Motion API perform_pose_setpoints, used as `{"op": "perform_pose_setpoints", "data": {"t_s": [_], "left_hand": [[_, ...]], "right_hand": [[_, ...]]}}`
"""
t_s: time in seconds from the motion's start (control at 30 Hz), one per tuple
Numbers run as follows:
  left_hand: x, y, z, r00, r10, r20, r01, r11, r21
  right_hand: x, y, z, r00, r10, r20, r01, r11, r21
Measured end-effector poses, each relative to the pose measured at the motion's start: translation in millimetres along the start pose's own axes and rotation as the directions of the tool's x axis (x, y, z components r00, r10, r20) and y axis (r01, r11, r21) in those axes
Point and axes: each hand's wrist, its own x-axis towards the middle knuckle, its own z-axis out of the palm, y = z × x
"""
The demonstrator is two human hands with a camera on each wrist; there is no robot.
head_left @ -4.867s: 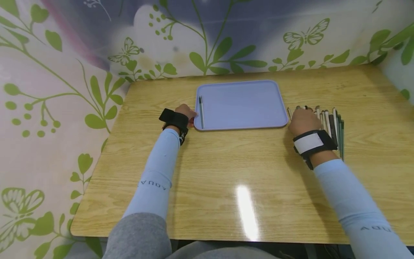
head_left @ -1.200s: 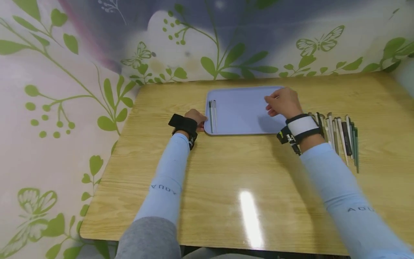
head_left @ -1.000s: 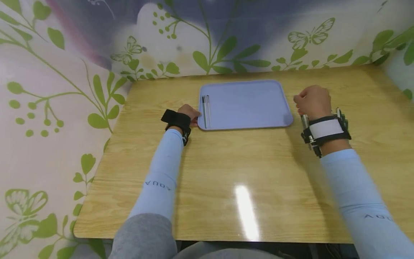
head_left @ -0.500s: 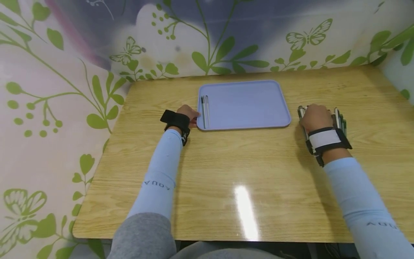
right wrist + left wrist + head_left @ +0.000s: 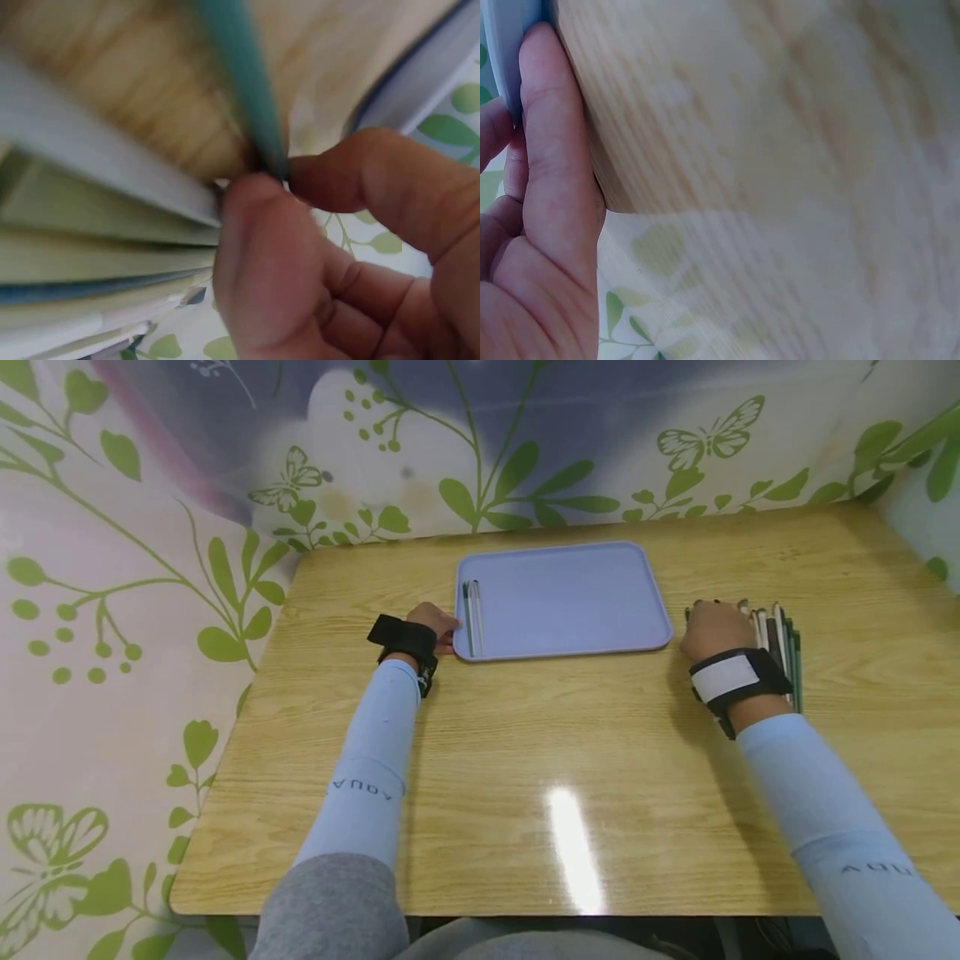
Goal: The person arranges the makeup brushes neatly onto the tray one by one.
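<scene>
While pinched, the green pen (image 5: 240, 82) sits between right-hand fingers (image 5: 255, 255).

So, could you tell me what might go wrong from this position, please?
1. The right hand pinches a green pen lying tight against the row of pens; lifting it may drag the neighbours askew.
2. The left hand only touches the tray edge, so a bump could shift it.

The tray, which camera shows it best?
The head view: the whole tray shows on the table, two pens lying along its left edge. The left wrist view shows only a strip of rim against the left hand. The right wrist view shows a blurred corner.
</scene>
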Motion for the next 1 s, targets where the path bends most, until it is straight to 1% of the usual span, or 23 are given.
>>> {"op": "perform_pose_setpoints", "data": {"t_s": [0.13,0.2,0.33,0.43,0.53,0.57,0.63,0.73,0.77,0.8,0.9,0.97,1.0], "left_hand": [[-3.1,1.0,-4.4,1.000,0.003,-0.005,-0.003,1.000,-0.001],[-3.5,0.7,-6.3,1.000,0.002,-0.008,-0.002,1.000,-0.005],[-2.5,-1.4,-9.5,1.000,0.005,-0.013,-0.005,1.000,0.001],[-0.4,-3.3,-10.5,1.000,0.012,-0.015,-0.012,1.000,0.000],[2.0,-5.3,-10.0,1.000,0.009,-0.019,-0.009,1.000,-0.017],[2.6,-5.9,-9.6,1.000,0.005,-0.020,-0.005,1.000,-0.026],[3.5,-7.2,-9.0,1.000,0.000,-0.018,-0.001,0.999,-0.042],[3.8,-8.5,-8.1,1.000,0.000,-0.010,-0.001,0.998,-0.061],[3.7,-8.7,-7.9,1.000,0.002,-0.011,-0.002,0.998,-0.059],[4.0,-9.0,-7.7,1.000,0.004,-0.008,-0.004,0.998,-0.061],[2.2,-6.8,-4.4,1.000,0.001,-0.013,-0.002,0.999,-0.051],[-0.5,-4.3,-1.2,1.000,0.000,-0.019,-0.001,0.999,-0.033],[-1.6,-3.1,1.1,1.000,0.002,-0.026,-0.003,1.000,-0.021]], "right_hand": [[5,-13,2,0.998,0.057,0.033,-0.055,0.996,-0.068],[8,-18,2,0.997,0.069,0.040,-0.066,0.995,-0.077],[11,-21,0,0.999,0.036,0.025,-0.035,0.998,-0.047],[10,-19,-7,1.000,0.019,0.019,-0.019,1.000,0.011],[12,-19,-23,1.000,0.023,-0.017,-0.021,0.992,0.121],[14,-21,-30,0.999,0.035,-0.028,-0.029,0.985,0.170],[19,-30,-45,0.998,0.052,-0.036,-0.039,0.953,0.301],[28,-56,-64,0.999,0.046,-0.015,-0.034,0.889,0.457],[31,-68,-68,0.999,0.036,-0.001,-0.031,0.870,0.493],[34,-81,-71,1.000,0.023,0.018,-0.029,0.858,0.513],[42,-119,-71,0.999,-0.042,0.026,0.023,0.861,0.508],[47,-143,-65,0.996,-0.083,0.041,0.051,0.860,0.507],[50,-152,-61,0.994,-0.102,0.041,0.068,0.868,0.493]]}}
